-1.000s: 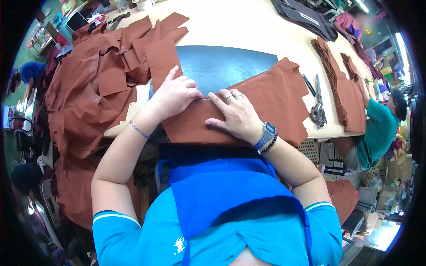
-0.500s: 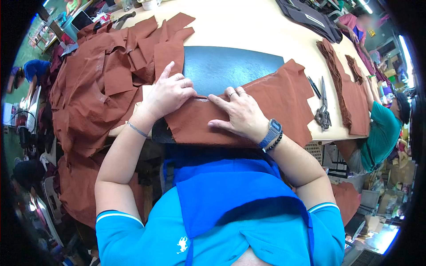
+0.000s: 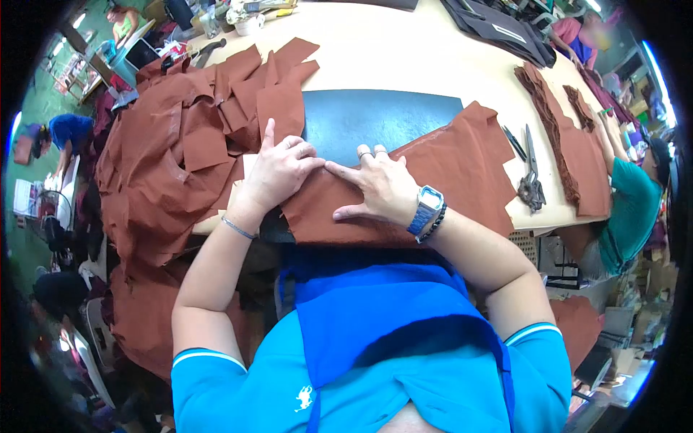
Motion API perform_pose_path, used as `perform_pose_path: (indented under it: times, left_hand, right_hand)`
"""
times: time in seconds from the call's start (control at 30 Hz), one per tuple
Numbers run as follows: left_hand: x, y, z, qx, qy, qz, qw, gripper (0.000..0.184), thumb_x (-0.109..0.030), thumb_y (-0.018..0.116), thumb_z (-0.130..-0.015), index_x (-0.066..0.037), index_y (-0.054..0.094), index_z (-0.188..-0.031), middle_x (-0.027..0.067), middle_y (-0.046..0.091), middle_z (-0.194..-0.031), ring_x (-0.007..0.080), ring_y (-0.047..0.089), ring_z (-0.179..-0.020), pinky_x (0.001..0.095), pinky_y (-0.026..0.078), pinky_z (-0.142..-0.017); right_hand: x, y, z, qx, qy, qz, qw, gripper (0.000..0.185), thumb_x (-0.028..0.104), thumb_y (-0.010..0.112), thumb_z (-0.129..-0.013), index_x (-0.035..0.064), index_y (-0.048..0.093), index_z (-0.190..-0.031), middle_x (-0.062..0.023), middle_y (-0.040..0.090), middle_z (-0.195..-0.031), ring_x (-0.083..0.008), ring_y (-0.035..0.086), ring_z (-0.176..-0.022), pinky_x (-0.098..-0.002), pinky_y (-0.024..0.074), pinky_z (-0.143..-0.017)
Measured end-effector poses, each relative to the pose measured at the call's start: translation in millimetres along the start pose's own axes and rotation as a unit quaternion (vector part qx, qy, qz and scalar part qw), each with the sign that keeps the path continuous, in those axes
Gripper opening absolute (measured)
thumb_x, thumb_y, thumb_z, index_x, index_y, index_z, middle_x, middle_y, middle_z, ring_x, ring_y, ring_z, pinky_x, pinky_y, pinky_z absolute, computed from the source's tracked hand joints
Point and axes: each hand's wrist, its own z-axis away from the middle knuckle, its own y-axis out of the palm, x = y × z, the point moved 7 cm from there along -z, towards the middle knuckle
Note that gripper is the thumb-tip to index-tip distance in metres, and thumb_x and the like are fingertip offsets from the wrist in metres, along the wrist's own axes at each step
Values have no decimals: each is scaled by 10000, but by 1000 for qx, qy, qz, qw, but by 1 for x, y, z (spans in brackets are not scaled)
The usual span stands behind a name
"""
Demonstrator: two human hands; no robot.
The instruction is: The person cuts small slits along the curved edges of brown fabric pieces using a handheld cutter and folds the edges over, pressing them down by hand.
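A piece of reddish-brown leather (image 3: pixel 447 184) lies partly over a dark smooth board (image 3: pixel 382 115) at the table's near edge. Along its upper edge, my left hand (image 3: pixel 278 173) is bent with the fingertips pinched together on the leather, the little finger raised. Hidden under the fingers is the exact spot they grip. My right hand (image 3: pixel 382 187) rests flat on the same piece, thumb and index finger spread. Its index fingertip almost meets the left fingertips.
A large heap of brown leather pieces (image 3: pixel 159 151) covers the left side and hangs over the edge. Scissors (image 3: pixel 532 173) and a slim dark tool (image 3: pixel 515 143) lie on the right. Dark folded items (image 3: pixel 498 36) are at the back. A co-worker in green (image 3: pixel 632 202) sits at the right.
My right hand has shifted slightly left and its fingers have spread more. My left hand stays at the leather's edge. The whole view has moved slightly.
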Motion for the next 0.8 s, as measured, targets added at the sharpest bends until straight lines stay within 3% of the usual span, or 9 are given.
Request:
perform_pose_path:
  times: [0.13, 0.17, 0.23, 0.33, 0.43, 0.57, 0.6, 0.67, 0.8]
  left_hand:
    - [-4, -14, 13, -9, -69, -30, 997, 254, -225, 610, -924, -254, 705, -1158, -17, 647, -1200, 216, 561, -1205, 663, 234, -1135]
    - [-8, -25, 17, -28, -123, -21, 992, 274, -241, 597, -942, -244, 680, -1203, 7, 635, -1227, 238, 548, -1225, 651, 231, -1142]
    - [-7, -35, 44, -58, -226, 16, 972, 390, -374, 572, -971, -156, 595, -1294, 94, 606, -1220, 303, 542, -1194, 566, 321, -1086]
    - [-10, -34, 98, 89, -376, 80, 919, 538, -513, 649, -887, -97, 612, -1226, 123, 582, -1196, 321, 551, -1139, 501, 393, -963]
    - [-43, -41, 106, 41, -371, 81, 924, 625, -600, 698, -804, -93, 633, -1164, 125, 582, -1130, 334, 558, -1065, 469, 404, -907]
    - [-48, -30, 81, -77, -284, 264, 919, 179, -154, 766, -801, -60, 623, -855, 129, 625, -958, 335, 622, -850, 411, 489, -747]
    - [-44, -23, 86, -43, -357, 349, 866, 123, -86, 694, -897, -50, 605, -975, 81, 637, -932, 192, 621, -851, 311, 482, -727]
    - [-29, -8, 97, -142, -402, 619, 660, 100, -72, 613, -978, -73, 569, -1068, -8, 606, -977, 78, 557, -877, 244, 451, -755]
    - [23, -83, 119, -334, -484, 538, 604, 188, -211, 567, -1029, -102, 588, -1182, -22, 589, -1025, 55, 546, -919, 230, 460, -825]
  right_hand:
    - [-23, -10, 2, 21, -88, -119, 989, 620, 606, 691, -836, 67, 645, -1139, -203, 553, -1125, -387, 574, -1040, -451, 518, -872]
    - [-38, -16, 9, -54, -121, -272, 953, 542, 552, 715, -845, 25, 642, -947, -213, 569, -1046, -395, 593, -939, -450, 511, -897]
    - [-63, -18, 31, -84, -79, -267, 957, 547, 486, 772, -812, 50, 629, -1109, -197, 555, -1225, -378, 556, -1135, -476, 461, -994]
    - [-68, -6, 59, -53, -19, -185, 981, 767, 511, 771, -794, 98, 519, -1390, -192, 438, -1469, -385, 402, -1384, -586, 300, -1139]
    - [-50, 10, 64, -50, 66, -106, 991, 842, 538, 717, -829, 120, 412, -1495, -172, 352, -1549, -383, 292, -1462, -639, 181, -1170]
    - [-23, 12, 52, -56, 73, -165, 982, 796, 487, 709, -852, 116, 416, -1492, -196, 361, -1543, -379, 289, -1464, -650, 177, -1166]
    - [-18, 8, 49, -49, 57, -190, 979, 770, 444, 733, -850, 107, 440, -1477, -197, 375, -1535, -380, 303, -1458, -632, 198, -1171]
    - [-18, -3, 45, -86, -8, -305, 948, 697, 338, 774, -828, 91, 507, -1422, -190, 419, -1506, -378, 353, -1431, -569, 255, -1172]
    - [-44, -31, 34, -187, -1, -302, 935, 518, 181, 791, -811, 53, 615, -1281, -164, 545, -1400, -377, 465, -1353, -464, 358, -1142]
